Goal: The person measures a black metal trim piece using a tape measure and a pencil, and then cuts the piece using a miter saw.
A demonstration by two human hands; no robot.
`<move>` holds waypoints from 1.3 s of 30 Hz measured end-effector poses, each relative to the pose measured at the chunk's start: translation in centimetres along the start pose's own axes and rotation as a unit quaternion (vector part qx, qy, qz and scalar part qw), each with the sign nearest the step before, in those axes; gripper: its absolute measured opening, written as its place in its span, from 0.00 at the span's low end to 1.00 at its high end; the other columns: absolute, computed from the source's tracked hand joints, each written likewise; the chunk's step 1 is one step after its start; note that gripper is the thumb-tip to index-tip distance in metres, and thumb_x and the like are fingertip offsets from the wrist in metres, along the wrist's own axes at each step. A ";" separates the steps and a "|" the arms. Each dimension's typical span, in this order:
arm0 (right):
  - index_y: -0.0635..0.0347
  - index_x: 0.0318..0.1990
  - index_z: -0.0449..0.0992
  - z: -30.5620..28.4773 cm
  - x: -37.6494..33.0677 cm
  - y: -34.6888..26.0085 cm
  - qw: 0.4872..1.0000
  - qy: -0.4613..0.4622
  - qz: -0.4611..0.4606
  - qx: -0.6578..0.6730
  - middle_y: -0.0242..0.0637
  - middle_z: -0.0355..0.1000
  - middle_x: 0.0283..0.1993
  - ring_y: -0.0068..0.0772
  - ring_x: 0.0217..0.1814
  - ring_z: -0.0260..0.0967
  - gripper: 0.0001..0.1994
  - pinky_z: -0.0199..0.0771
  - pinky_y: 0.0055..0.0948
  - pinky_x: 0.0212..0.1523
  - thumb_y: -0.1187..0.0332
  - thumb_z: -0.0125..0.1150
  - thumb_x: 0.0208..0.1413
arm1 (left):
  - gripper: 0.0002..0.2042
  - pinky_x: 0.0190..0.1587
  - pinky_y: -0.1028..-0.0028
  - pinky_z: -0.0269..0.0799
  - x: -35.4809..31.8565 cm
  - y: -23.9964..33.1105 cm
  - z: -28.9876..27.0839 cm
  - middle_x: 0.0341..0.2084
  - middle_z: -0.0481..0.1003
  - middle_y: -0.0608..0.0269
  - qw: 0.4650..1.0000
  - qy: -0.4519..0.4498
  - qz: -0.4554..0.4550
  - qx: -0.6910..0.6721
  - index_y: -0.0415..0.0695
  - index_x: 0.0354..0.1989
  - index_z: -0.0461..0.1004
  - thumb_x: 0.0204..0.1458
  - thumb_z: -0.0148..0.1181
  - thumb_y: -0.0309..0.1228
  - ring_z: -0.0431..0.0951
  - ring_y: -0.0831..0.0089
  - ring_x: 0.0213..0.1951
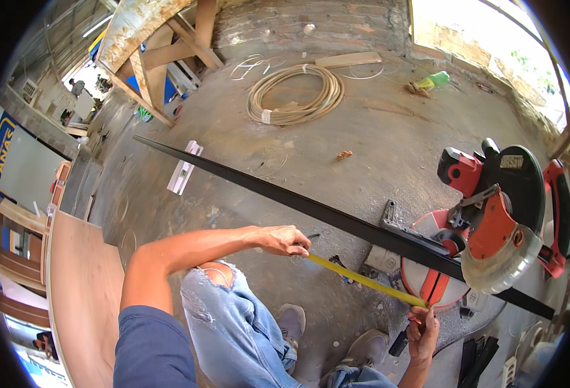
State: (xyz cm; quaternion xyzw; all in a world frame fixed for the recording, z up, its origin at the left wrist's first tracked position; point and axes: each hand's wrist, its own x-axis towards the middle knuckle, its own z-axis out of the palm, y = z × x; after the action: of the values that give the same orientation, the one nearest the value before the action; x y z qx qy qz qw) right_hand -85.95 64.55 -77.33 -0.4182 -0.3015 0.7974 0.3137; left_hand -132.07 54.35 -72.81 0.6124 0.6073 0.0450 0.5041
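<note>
The yellow tape (369,280) stretches taut between both hands, beside the black bar (285,200). The left hand (286,240) pinches one end; the right hand (423,335) grips the other, near the saw (515,178). The bar lies across the saw's base and crosses a level (179,179).

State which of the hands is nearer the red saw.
Right. The right hand is close by the near side of the saw, just below its round base; the left hand is farther off, to the saw's left.
</note>
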 end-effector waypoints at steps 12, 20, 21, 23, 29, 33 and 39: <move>0.55 0.45 0.78 -30.6 9.2 -11.0 0.801 0.561 -0.210 0.026 0.29 0.75 0.40 0.15 0.21 0.59 0.23 0.51 0.16 0.15 0.45 0.66 0.55 | 0.22 0.22 0.67 0.77 -3.7 -12.9 2.0 0.25 0.76 0.56 0.620 0.495 -0.082 -0.603 0.42 0.47 0.67 0.60 0.59 0.49 0.80 0.65 0.23; 0.60 0.37 0.76 -34.4 13.7 -13.2 0.873 0.441 -0.201 -0.052 0.29 0.75 0.32 0.18 0.19 0.62 0.12 0.61 0.20 0.17 0.60 0.57 0.63 | 0.16 0.24 0.62 0.78 0.3 -17.0 -0.8 0.23 0.73 0.62 0.510 0.523 -0.071 -0.679 0.48 0.35 0.67 0.53 0.68 0.41 0.80 0.64 0.23; 0.59 0.36 0.76 -34.4 13.8 -13.2 0.874 0.434 -0.209 -0.056 0.28 0.74 0.31 0.18 0.19 0.63 0.12 0.62 0.21 0.18 0.60 0.56 0.64 | 0.15 0.24 0.62 0.78 0.6 -17.0 -0.9 0.23 0.73 0.61 0.499 0.538 -0.072 -0.676 0.48 0.36 0.67 0.51 0.68 0.37 0.80 0.63 0.23; 0.58 0.35 0.75 -36.1 13.5 -12.3 0.871 0.418 -0.244 -0.087 0.27 0.73 0.29 0.18 0.20 0.64 0.11 0.64 0.22 0.20 0.61 0.53 0.65 | 0.15 0.24 0.61 0.78 1.0 -17.3 -0.9 0.22 0.73 0.60 0.480 0.550 -0.076 -0.680 0.46 0.37 0.67 0.49 0.68 0.32 0.80 0.62 0.23; 0.53 0.31 0.72 -38.4 10.8 -13.2 0.175 0.125 -0.663 -0.717 0.22 0.67 0.23 0.18 0.24 0.67 0.13 0.71 0.25 0.25 0.62 0.45 0.68 | 0.11 0.22 0.62 0.79 -1.7 -19.1 -1.4 0.24 0.75 0.58 0.458 0.607 -0.034 -0.649 0.43 0.36 0.70 0.50 0.66 0.32 0.80 0.63 0.23; 0.48 0.26 0.65 -33.4 10.4 -11.5 0.225 0.102 -0.693 -0.677 0.21 0.60 0.21 0.14 0.19 0.59 0.16 0.60 0.25 0.19 0.57 0.43 0.68 | 0.11 0.22 0.62 0.79 -4.8 -22.3 -4.6 0.21 0.73 0.60 0.439 0.635 -0.048 -0.633 0.44 0.36 0.71 0.50 0.65 0.33 0.78 0.64 0.22; 0.53 0.29 0.71 -26.7 10.1 -3.7 0.920 0.183 -0.310 -0.156 0.21 0.62 0.22 0.17 0.25 0.63 0.03 0.66 0.24 0.25 0.74 0.57 0.49 | 0.09 0.27 0.62 0.78 -11.2 -33.8 -7.5 0.29 0.74 0.63 0.443 0.688 -0.064 -0.571 0.46 0.36 0.74 0.50 0.65 0.34 0.77 0.64 0.28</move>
State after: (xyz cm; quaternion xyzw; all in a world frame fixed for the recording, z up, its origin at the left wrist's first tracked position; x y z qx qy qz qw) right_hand -66.80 80.24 -91.93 -0.4865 -0.4741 0.5122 0.5256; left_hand -163.61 41.42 -85.63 -0.0871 0.6295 0.7559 0.1577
